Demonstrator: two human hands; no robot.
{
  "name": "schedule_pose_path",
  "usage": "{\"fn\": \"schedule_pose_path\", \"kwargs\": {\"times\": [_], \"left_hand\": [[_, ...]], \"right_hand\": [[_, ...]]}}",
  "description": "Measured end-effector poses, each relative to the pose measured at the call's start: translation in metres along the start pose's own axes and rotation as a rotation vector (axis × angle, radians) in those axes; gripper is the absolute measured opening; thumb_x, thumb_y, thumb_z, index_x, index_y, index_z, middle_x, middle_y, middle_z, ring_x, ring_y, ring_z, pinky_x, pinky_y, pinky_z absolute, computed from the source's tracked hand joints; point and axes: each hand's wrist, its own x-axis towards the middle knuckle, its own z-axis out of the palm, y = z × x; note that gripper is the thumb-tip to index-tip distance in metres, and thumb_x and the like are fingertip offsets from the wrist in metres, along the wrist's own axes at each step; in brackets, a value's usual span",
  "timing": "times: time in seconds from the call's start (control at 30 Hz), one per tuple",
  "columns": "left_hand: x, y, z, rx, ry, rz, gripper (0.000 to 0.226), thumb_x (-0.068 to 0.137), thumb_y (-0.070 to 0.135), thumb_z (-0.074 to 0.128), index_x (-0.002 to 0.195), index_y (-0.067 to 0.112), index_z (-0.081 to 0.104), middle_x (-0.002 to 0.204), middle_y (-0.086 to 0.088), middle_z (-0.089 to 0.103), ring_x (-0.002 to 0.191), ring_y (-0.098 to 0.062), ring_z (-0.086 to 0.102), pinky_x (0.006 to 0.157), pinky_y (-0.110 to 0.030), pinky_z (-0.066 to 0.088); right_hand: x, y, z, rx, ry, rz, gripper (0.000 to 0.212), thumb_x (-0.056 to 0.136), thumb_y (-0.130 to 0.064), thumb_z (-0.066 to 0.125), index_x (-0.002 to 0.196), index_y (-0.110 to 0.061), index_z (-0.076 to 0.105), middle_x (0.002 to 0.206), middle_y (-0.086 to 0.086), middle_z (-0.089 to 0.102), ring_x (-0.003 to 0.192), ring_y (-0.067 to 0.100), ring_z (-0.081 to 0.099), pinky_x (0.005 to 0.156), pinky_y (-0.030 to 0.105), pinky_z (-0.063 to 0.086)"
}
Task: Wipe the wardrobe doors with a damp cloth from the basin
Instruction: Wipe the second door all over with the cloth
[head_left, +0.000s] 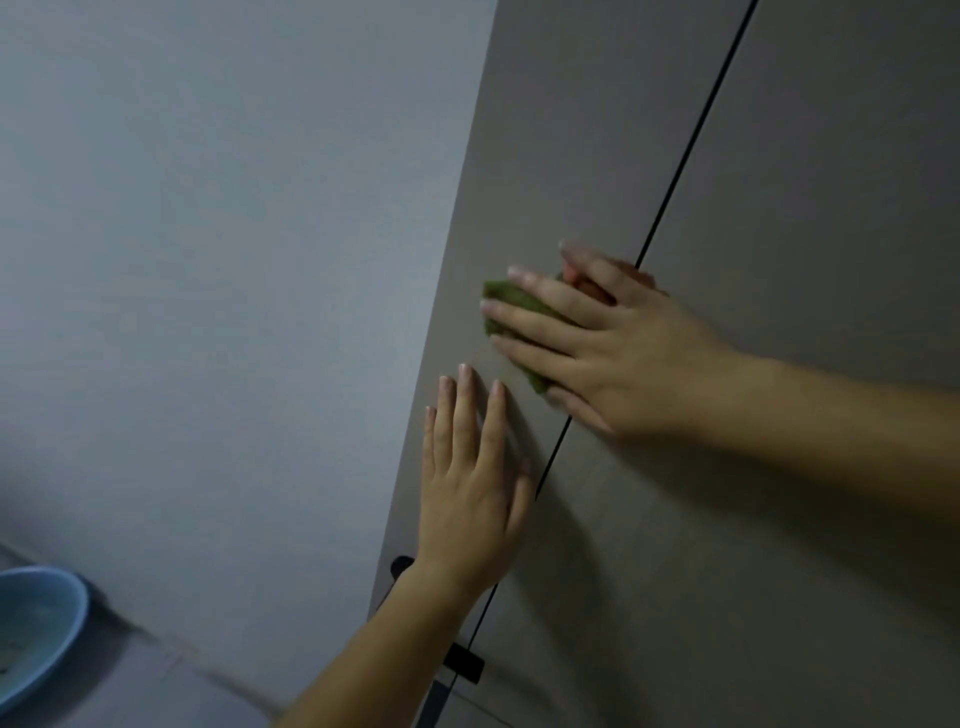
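Observation:
Two grey-beige wardrobe doors fill the right half of the view: the left door (545, 156) and the right door (831, 208), split by a thin dark gap. My right hand (613, 343) lies flat with straight, spread fingers on a green cloth (506, 306), pressing it against the left door near the gap. My left hand (472, 483) rests flat on the left door below the cloth, fingers straight and pointing up, holding nothing.
A pale grey wall (208, 260) stands left of the wardrobe. A light blue basin (36, 629) sits at the bottom left corner on a grey surface. Dark handles (465, 662) show low on the doors near my left forearm.

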Motion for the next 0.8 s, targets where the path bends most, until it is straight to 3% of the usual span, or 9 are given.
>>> {"fn": "schedule_pose_path", "kwargs": {"times": [0.07, 0.23, 0.33, 0.43, 0.6, 0.67, 0.8], "left_hand": [[-0.005, -0.002, 0.001, -0.015, -0.022, -0.016, 0.074, 0.101, 0.039, 0.039, 0.163, 0.015, 0.007, 0.171, -0.012, -0.006, 0.158, -0.031, -0.008, 0.124, -0.060, 0.018], [-0.003, 0.005, 0.003, -0.098, -0.009, -0.074, 0.074, 0.100, 0.036, 0.042, 0.163, 0.015, 0.008, 0.171, -0.009, -0.008, 0.158, -0.029, -0.011, 0.124, -0.062, 0.014], [-0.004, 0.010, 0.005, -0.113, 0.006, -0.106, 0.076, 0.101, 0.034, 0.046, 0.163, 0.019, 0.005, 0.171, -0.009, -0.010, 0.157, -0.029, -0.013, 0.124, -0.063, 0.011], [0.003, 0.016, 0.007, -0.094, 0.010, -0.062, 0.076, 0.100, 0.034, 0.048, 0.164, 0.022, 0.008, 0.170, -0.011, -0.013, 0.156, -0.035, -0.017, 0.121, -0.069, 0.005], [0.019, 0.037, 0.014, -0.112, 0.022, -0.146, 0.068, 0.103, 0.047, 0.033, 0.162, 0.033, 0.002, 0.170, -0.003, -0.019, 0.154, -0.032, -0.024, 0.115, -0.075, -0.008], [0.020, 0.038, 0.019, -0.110, 0.026, -0.171, 0.068, 0.103, 0.052, 0.027, 0.162, 0.035, -0.002, 0.169, -0.001, -0.022, 0.154, -0.031, -0.025, 0.115, -0.076, -0.008], [0.019, 0.034, 0.023, -0.062, 0.035, -0.154, 0.071, 0.102, 0.059, 0.025, 0.161, 0.036, -0.007, 0.168, -0.003, -0.023, 0.154, -0.035, -0.023, 0.113, -0.078, -0.006]], "right_hand": [[0.002, 0.005, 0.002, 0.029, 0.013, -0.031, 0.065, 0.101, -0.048, 0.020, 0.158, -0.019, 0.033, 0.168, 0.009, 0.018, 0.156, 0.035, 0.011, 0.125, 0.057, 0.004], [0.028, 0.008, -0.003, 0.010, 0.079, 0.228, 0.065, 0.104, -0.047, 0.019, 0.162, -0.018, 0.019, 0.171, 0.011, 0.005, 0.156, 0.037, 0.003, 0.123, 0.057, -0.003], [-0.019, -0.031, 0.010, 0.005, 0.012, 0.144, 0.067, 0.105, -0.047, 0.023, 0.163, -0.014, 0.012, 0.171, 0.012, -0.001, 0.156, 0.038, -0.001, 0.124, 0.060, -0.001], [-0.064, -0.034, 0.017, 0.006, 0.009, 0.154, 0.065, 0.106, -0.044, 0.028, 0.163, -0.015, 0.014, 0.171, 0.009, 0.005, 0.157, 0.035, 0.006, 0.124, 0.058, 0.005], [-0.062, 0.022, 0.002, 0.144, 0.039, 0.578, 0.065, 0.106, -0.047, 0.029, 0.163, -0.022, 0.011, 0.172, 0.005, -0.002, 0.157, 0.036, 0.000, 0.120, 0.061, -0.008], [-0.070, 0.001, 0.003, 0.081, 0.040, 0.537, 0.067, 0.105, -0.047, 0.028, 0.163, -0.019, 0.009, 0.171, 0.008, -0.003, 0.156, 0.037, 0.000, 0.120, 0.063, -0.007], [-0.118, -0.051, 0.024, 0.003, -0.022, 0.248, 0.067, 0.103, -0.044, 0.038, 0.162, -0.015, 0.021, 0.170, 0.008, 0.015, 0.155, 0.036, 0.018, 0.121, 0.061, 0.015]]}}
